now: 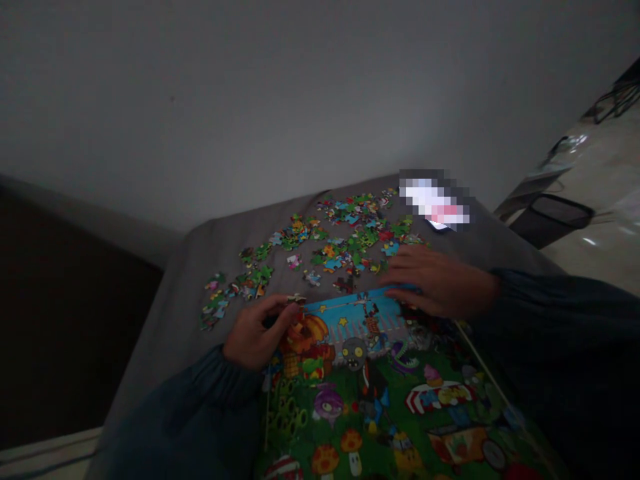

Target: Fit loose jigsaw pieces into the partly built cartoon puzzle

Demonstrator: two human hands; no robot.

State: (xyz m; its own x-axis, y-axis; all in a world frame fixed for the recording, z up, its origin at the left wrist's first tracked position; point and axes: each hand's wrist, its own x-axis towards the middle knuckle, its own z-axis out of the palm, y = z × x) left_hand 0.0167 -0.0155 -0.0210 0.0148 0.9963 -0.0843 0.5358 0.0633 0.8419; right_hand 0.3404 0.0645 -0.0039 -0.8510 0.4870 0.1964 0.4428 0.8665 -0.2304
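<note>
Jigsaw board (325, 373), covered with a bright cartoon picture, lies at the near side of the grey cloth-covered surface (165, 313), its far edge between the two hands and its near part running out of view. Beyond that edge the loose pieces (367, 238) spread in an uneven band, mostly face up, towards the pale wall (300, 100).

The left hand (257, 333) is at the board's far left corner, thumb and forefinger pinched on one small piece (296, 298), which is tilted so that its printed face cannot be read. The right hand (435, 280) reaches over the far right corner, palm down, fingers stretched towards the left; the fingertips are too dark and blurred to tell whether they grip anything or only rest there. A lit phone (434, 203), its screen masked, lies near the far right corner of the surface, just beside the loose pieces.

The step in hand appears to be matching a piece along the upper edge of the picture. The next move would seem to call for turning that piece face up, comparing its colours and outline with its neighbours, and a light fingertip touch so nothing nearby shifts.
</note>
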